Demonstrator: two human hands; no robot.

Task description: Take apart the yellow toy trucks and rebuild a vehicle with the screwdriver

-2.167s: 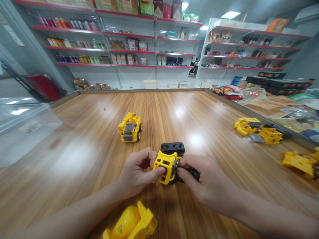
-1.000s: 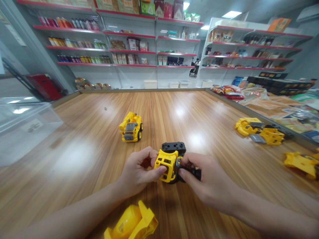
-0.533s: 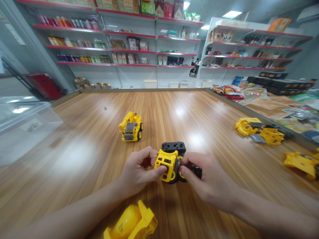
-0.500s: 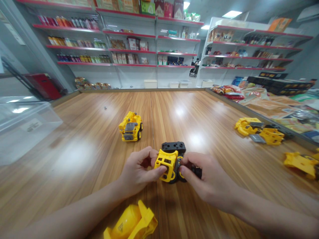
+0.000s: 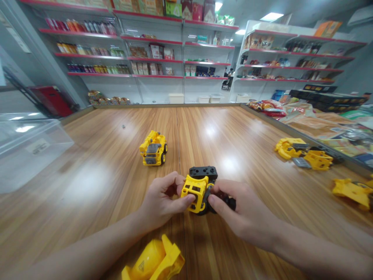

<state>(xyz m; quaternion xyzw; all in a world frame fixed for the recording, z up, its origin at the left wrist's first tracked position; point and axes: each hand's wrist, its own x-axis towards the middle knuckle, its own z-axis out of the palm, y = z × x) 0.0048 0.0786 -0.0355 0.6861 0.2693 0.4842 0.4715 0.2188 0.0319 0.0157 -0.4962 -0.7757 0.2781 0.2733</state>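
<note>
My left hand (image 5: 166, 196) is closed on a yellow toy truck cab (image 5: 196, 190), thumb across its front and fingers behind. My right hand (image 5: 233, 204) pinches at the cab's right side, by the black wheels and a dark grey part (image 5: 207, 193); its fingers partly hide what they grip. Just beyond the cab is a black chassis piece (image 5: 203, 171) with round holes; whether it is joined to the cab I cannot tell. Near me lies a yellow mixer drum part (image 5: 153, 259), cut off by the frame's lower edge.
An assembled yellow toy truck (image 5: 153, 148) stands farther off, left of centre. Yellow toy pieces (image 5: 317, 159) and another yellow part (image 5: 351, 192) lie on the right of the wooden table (image 5: 116, 171). A clear plastic bin (image 5: 35, 146) is at the left, with stocked shelves (image 5: 154, 58) behind.
My right thumb has shifted slightly left toward the cab, over the wheel area. The left hand and the cab have hardly moved.
</note>
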